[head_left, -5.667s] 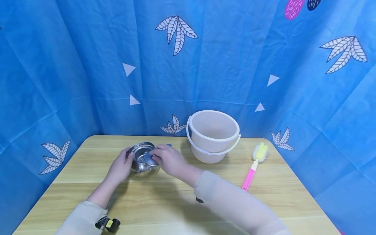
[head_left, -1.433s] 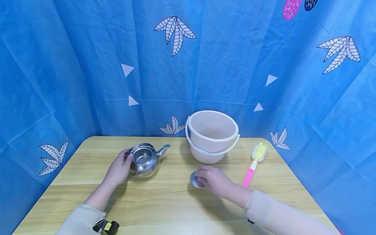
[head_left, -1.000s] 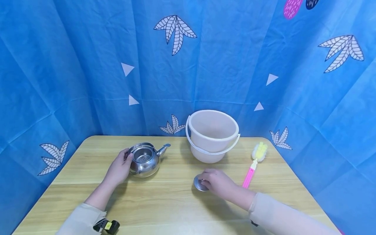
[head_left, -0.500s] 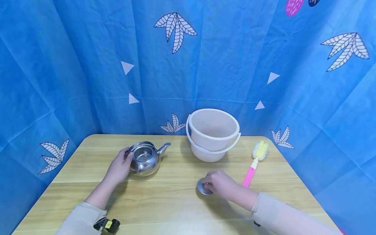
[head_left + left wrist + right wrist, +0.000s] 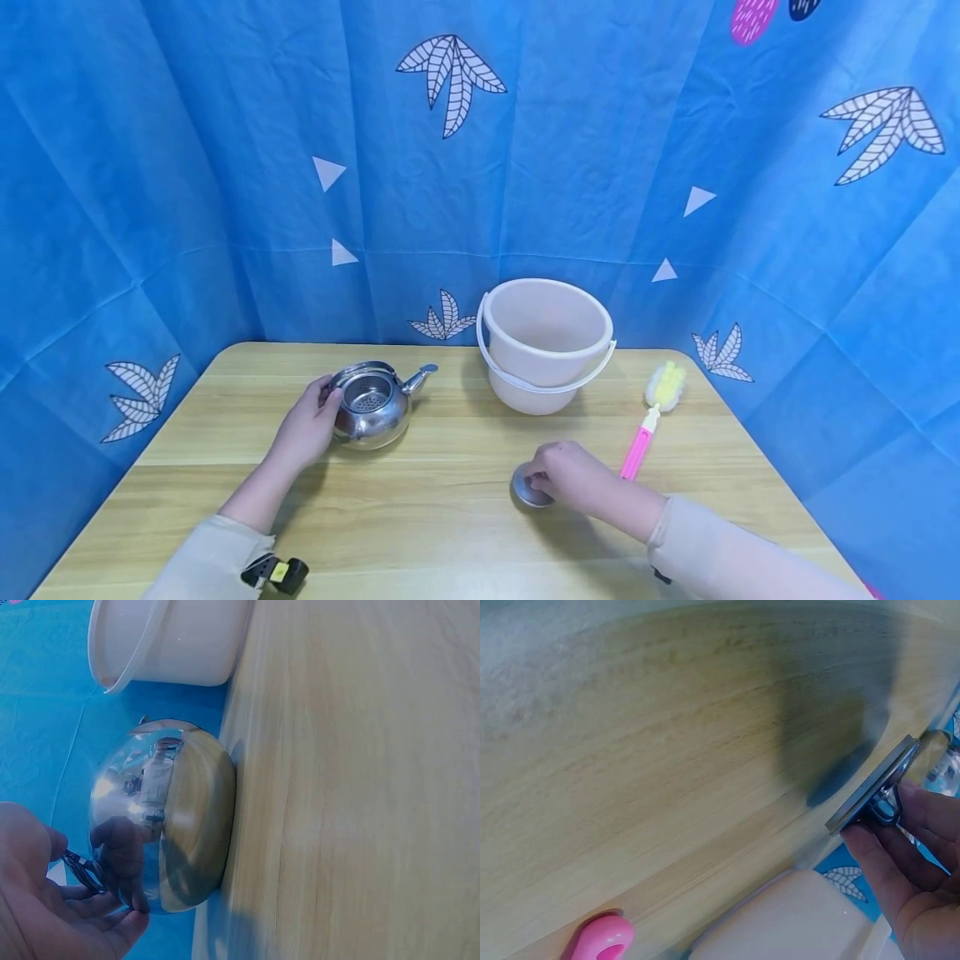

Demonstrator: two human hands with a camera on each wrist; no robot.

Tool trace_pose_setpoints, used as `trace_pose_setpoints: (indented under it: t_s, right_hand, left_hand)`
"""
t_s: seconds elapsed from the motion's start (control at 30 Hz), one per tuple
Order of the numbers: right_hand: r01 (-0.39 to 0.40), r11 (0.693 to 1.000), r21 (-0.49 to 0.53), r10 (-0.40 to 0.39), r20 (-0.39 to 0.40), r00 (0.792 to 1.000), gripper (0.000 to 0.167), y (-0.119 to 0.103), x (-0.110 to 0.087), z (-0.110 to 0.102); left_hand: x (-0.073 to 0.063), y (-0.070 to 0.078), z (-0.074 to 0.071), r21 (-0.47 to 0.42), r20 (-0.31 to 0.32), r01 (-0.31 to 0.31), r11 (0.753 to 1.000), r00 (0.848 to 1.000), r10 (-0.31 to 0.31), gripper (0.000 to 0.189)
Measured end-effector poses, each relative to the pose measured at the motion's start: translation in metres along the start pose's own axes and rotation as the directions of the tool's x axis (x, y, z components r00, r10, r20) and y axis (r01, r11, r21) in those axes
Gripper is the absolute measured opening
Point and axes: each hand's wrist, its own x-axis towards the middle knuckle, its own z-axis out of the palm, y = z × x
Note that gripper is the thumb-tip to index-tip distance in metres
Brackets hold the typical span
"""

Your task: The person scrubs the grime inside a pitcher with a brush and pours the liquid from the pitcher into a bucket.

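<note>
A round stainless-steel teapot stands on the left of the wooden table, its top uncovered and a perforated strainer visible inside. Its spout points to the back right. My left hand grips the teapot at its handle side; in the left wrist view the thumb and fingers close around the wire handle against the shiny body. In front of the bucket, my right hand pinches the small round metal lid by its knob. The right wrist view shows the lid tilted, close over the table, with its shadow beside it.
A white bucket with its handle hanging down stands at the back centre. A brush with a pink handle and yellow-white sponge head lies at the right. Blue curtain surrounds the table behind and at both sides.
The lid has gone from over the teapot's opening to the right and nearer the person, pinched in my right hand. It keeps drifting slightly that way. My left hand and the teapot stay put.
</note>
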Motion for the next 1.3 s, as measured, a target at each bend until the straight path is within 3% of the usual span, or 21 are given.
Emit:
trace_pose_setpoints:
  t_s: [1.3]
  right_hand:
    - [-0.087, 0.996, 0.032, 0.085, 0.054, 0.995, 0.018, 0.0009, -0.0081, 0.0082]
  left_hand:
    - [-0.0023, 0.0014, -0.0004, 0.005, -0.005, -0.009, 1.0, 1.0, 0.009, 0.063]
